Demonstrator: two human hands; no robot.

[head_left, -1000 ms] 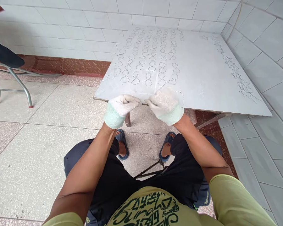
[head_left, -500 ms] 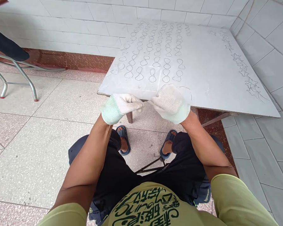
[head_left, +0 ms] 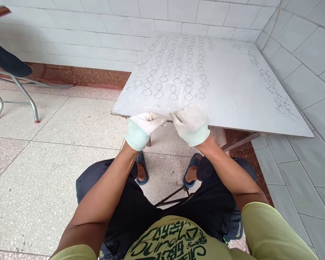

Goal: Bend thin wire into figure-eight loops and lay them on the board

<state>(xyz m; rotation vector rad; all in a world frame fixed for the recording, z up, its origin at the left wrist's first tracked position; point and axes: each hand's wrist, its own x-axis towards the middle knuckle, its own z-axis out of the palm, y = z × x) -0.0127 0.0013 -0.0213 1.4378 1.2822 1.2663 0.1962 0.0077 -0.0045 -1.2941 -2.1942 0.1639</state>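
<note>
My left hand (head_left: 147, 124), in a white knit glove with a pale green cuff, is closed in a pinch at the table's front edge. Facing it, my right hand (head_left: 191, 121) wears the same kind of glove and is pinched too. The fingertips nearly meet over the edge. They hold a thin wire, mostly hidden by the gloves now. Beyond them on the white tabletop (head_left: 222, 86) lie rows of thin wire pieces bent into figure-eight loops (head_left: 188, 86).
Star-shaped wire pieces (head_left: 271, 85) run in a line along the tabletop's right side. Tiled walls (head_left: 141, 27) border the table at the back and right. A metal-legged stool (head_left: 29, 97) stands at left, with another person's dark-trousered leg (head_left: 8, 59) above it.
My hands have turned inward and drawn closer together. The curved wire end that stuck out beyond my right hand no longer shows. The view has tilted slightly.
</note>
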